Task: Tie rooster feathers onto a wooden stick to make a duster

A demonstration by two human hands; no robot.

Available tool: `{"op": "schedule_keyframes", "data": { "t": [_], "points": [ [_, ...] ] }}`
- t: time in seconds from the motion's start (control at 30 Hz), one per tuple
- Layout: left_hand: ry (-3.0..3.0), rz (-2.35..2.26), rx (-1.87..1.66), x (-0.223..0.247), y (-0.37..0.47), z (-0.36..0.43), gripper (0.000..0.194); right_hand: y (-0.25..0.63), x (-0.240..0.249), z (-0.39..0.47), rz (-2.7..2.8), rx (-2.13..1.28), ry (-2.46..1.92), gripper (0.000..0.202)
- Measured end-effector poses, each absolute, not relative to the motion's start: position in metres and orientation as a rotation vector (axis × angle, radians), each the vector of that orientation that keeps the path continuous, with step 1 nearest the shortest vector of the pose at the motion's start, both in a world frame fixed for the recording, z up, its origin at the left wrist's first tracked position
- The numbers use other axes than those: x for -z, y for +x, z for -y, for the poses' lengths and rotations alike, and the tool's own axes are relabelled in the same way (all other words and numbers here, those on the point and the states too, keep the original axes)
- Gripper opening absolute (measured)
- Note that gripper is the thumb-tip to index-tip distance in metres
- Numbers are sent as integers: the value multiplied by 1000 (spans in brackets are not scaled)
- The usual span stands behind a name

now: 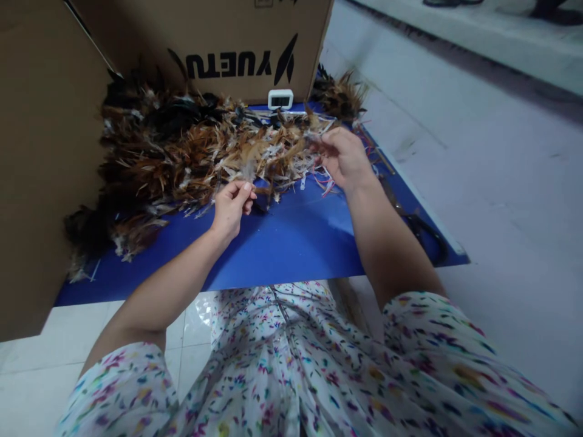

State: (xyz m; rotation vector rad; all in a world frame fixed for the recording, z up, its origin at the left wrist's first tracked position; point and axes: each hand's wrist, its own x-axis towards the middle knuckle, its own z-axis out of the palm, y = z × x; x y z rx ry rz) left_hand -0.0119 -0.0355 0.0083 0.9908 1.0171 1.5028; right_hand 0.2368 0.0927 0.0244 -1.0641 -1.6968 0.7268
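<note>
My left hand (230, 209) is closed in a pinch on the base of a fluffy grey-brown feather (248, 165), which points up and away from me. My right hand (345, 159) is at the right end of the feather pile (182, 152), its fingertips pressed together among pale fluff. What they hold, if anything, is too blurred to make out. Brown, black and whitish feathers make up the heap, spread across the blue tabletop (291, 243). Below my right fingers lie pink and white threads (325, 182).
A cardboard box (237, 36) with upside-down lettering stands behind the pile, and another cardboard panel (45, 170) rises at left. A small white digital timer or clock (280, 99) sits by the box. Black-handled scissors (426, 233) appear at the right edge, beside the wall (501, 200).
</note>
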Motion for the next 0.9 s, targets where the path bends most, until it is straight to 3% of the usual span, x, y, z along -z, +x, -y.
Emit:
{"op": "schedule_keyframes", "data": {
  "t": [0.17,0.67,0.9],
  "points": [
    [981,-1051,-1492,-11,-11,37,28,237,-23,-99,1622,-717,-1062,58],
    [983,-1044,-1497,-9,-11,35,30,211,-28,-71,1233,-1461,-815,42],
    [1001,-945,-1450,-7,-12,36,41,202,-33,-55,1335,-1478,-817,31]
  ]
}}
